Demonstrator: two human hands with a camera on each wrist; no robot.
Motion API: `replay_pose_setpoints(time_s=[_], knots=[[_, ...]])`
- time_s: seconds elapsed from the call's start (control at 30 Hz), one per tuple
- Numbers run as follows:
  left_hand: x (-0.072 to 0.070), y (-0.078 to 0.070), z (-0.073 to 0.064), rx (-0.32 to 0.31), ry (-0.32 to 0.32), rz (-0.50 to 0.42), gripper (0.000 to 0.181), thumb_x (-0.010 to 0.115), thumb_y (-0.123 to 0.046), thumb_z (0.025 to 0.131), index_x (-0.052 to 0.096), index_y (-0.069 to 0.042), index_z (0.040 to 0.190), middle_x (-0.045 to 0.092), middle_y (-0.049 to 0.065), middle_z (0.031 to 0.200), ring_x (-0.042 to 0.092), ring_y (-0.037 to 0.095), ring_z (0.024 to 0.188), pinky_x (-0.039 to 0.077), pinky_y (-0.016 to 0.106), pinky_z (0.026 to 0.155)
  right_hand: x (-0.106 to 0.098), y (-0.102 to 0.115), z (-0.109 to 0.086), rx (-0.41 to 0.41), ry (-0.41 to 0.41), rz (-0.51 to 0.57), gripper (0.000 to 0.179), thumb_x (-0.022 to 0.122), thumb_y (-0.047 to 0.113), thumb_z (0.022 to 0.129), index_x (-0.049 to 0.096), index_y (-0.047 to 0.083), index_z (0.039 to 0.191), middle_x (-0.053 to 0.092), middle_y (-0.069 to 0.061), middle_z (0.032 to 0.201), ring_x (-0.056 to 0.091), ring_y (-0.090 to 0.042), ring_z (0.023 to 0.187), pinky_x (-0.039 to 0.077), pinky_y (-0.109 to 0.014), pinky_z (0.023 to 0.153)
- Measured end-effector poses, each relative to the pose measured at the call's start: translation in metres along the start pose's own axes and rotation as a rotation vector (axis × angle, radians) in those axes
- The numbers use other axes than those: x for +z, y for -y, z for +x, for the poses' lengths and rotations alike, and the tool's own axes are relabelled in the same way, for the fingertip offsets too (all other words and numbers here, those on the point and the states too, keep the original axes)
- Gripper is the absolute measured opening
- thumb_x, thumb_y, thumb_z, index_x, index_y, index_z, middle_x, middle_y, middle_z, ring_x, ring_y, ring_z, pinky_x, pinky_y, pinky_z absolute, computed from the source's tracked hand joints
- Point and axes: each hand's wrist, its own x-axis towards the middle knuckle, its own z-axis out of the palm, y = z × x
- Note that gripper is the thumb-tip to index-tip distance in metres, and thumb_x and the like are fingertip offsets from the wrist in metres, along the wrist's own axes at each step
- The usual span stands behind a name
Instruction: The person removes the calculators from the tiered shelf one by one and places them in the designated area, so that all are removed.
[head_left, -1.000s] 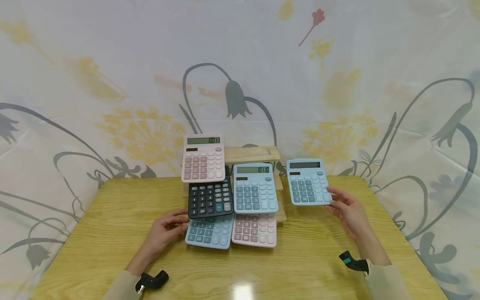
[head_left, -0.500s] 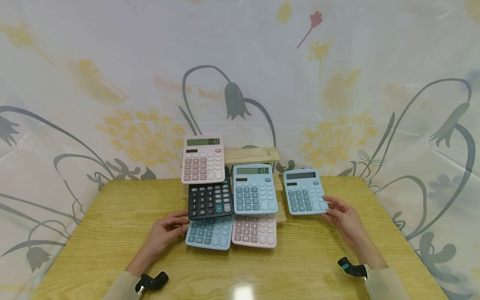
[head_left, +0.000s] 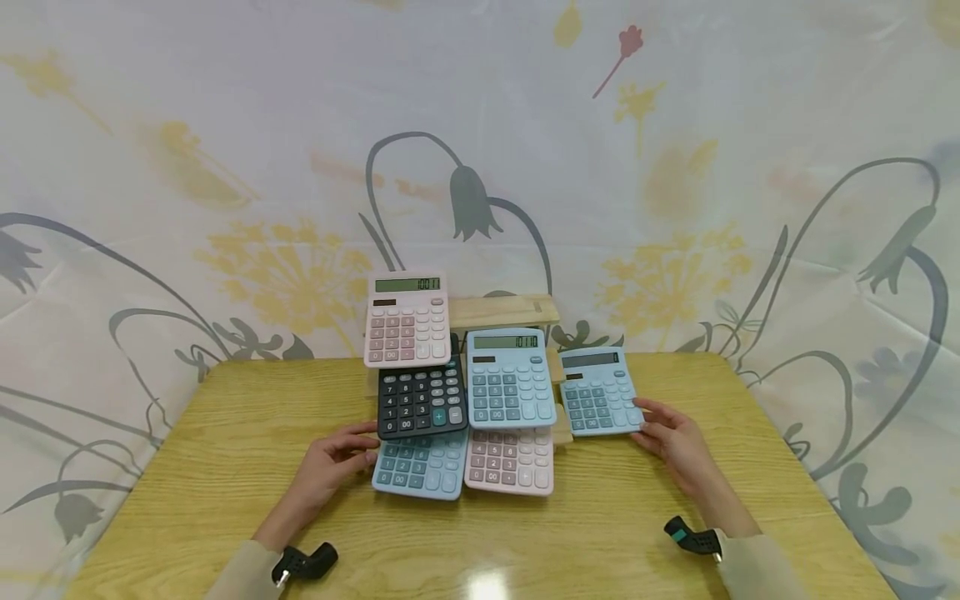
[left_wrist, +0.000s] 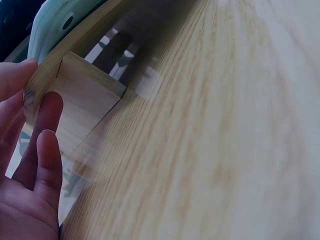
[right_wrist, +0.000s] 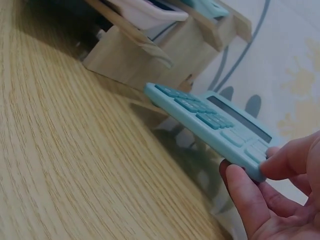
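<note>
My right hand (head_left: 678, 442) pinches a light blue calculator (head_left: 600, 392) by its lower right corner, thumb and fingers on either face in the right wrist view. The calculator is tilted above the table, close to the right end of a wooden tiered rack (head_left: 504, 311); its display reads 0. My left hand (head_left: 330, 467) is at the rack's left side; in the left wrist view its fingers grip the edge of a wooden board (left_wrist: 85, 85). On the rack lean a pink calculator (head_left: 407, 317) at top left, a black calculator (head_left: 422, 400) below it, and a blue calculator (head_left: 512, 379) on the right.
The lowest tier holds another blue calculator (head_left: 420, 467) and another pink calculator (head_left: 510, 462), their tops covered by those above. The wood-grain table (head_left: 225, 417) ends at a patterned cloth backdrop (head_left: 480, 100). Each wrist wears a black strap device (head_left: 303, 563).
The right hand has brought the light blue calculator leftward and lower, nearer the rack's right end. My left hand has stayed in place, as have the calculators on the rack.
</note>
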Motion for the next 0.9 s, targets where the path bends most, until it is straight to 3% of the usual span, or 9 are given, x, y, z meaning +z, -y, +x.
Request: replay_pose_setpoints(time_s=[0.1,0.33,0.57,0.73,0.9], knots=[[0.0,0.0,0.0,0.0,0.002,-0.001,0.019,0.073,0.0,0.087,0.072,0.009,0.105,0.063,-0.001,0.126,0.056,-0.002,0.114,0.051,0.022,0.078,0.003,-0.003,0.003,0.012,-0.008,-0.01,0.043,0.044,-0.004,0.102,0.039,-0.012,0.144,0.053,-0.008,0.113,0.063,-0.007,0.095,0.054,-0.026,0.085],[-0.001,0.001,0.002,0.016,0.005,-0.01,0.019,0.073,0.001,0.088,0.071,0.01,0.104,0.063,-0.01,0.123,0.056,-0.002,0.114,0.051,0.021,0.078,0.008,-0.011,0.011,0.038,-0.031,-0.038,0.044,0.042,-0.003,0.103,0.036,-0.011,0.146,0.042,-0.012,0.109,0.06,-0.007,0.093,0.053,-0.025,0.086],[-0.002,0.002,0.001,0.019,0.0,-0.001,0.018,0.073,0.0,0.088,0.071,0.009,0.104,0.063,-0.009,0.123,0.055,-0.002,0.114,0.051,0.022,0.079,0.017,-0.012,0.014,0.03,-0.056,-0.062,0.045,0.042,-0.002,0.103,0.037,-0.011,0.147,0.044,-0.02,0.129,0.059,-0.004,0.095,0.053,-0.024,0.086],[0.001,0.003,0.0,0.056,-0.019,0.008,0.015,0.071,0.001,0.089,0.072,0.009,0.102,0.064,-0.005,0.123,0.055,-0.002,0.114,0.051,0.021,0.078,0.023,-0.012,0.012,-0.001,-0.093,-0.195,0.043,0.04,-0.002,0.102,0.041,-0.009,0.144,0.04,-0.028,0.145,0.057,0.001,0.096,0.052,-0.021,0.084],[0.004,0.004,0.0,0.089,-0.045,0.008,0.013,0.069,0.002,0.091,0.072,0.01,0.1,0.065,-0.003,0.12,0.055,-0.002,0.115,0.049,0.018,0.082,0.027,-0.016,0.01,-0.027,-0.15,-0.299,0.041,0.042,0.0,0.102,0.049,-0.005,0.142,0.047,-0.027,0.14,0.057,0.002,0.096,0.052,-0.018,0.082]])
